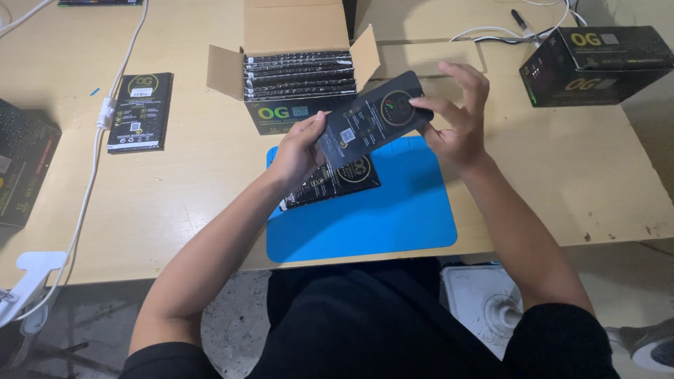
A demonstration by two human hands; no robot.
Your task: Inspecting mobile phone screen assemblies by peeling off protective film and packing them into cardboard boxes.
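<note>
I hold 1 flat black packet [372, 119] in the air with both hands, above the far edge of the blue mat [393, 217] and just in front of the open carton [298, 70]. My left hand [298, 151] pinches the packet's lower end, thumb on the printed face and the other fingers behind it, so they are closed on it. My right hand [456, 116] takes the upper end: thumb and forefinger close on the edge near the round emblem, while the remaining fingers stand spread and loose above it. Gripping at the 2 ends keeps the face uncovered and tilted toward me, which suits reading or checking it.

The packet is a slim, glossy rectangle, black to dark grey, with a round gold-rimmed emblem near the upper end and small printed blocks lower down. It lies slanted, upper end toward the right rear of the table [562, 182].

A second packet [333, 181] lies flat on the mat's far left corner, directly under my hands, within easy reach. The carton stands at the table's rear centre, flaps open, with more packets stacked on edge inside. A third packet [140, 112] lies toward the left edge beside a white cable [91, 161]. A closed black box [597, 63] sits at the right rear corner.
</note>
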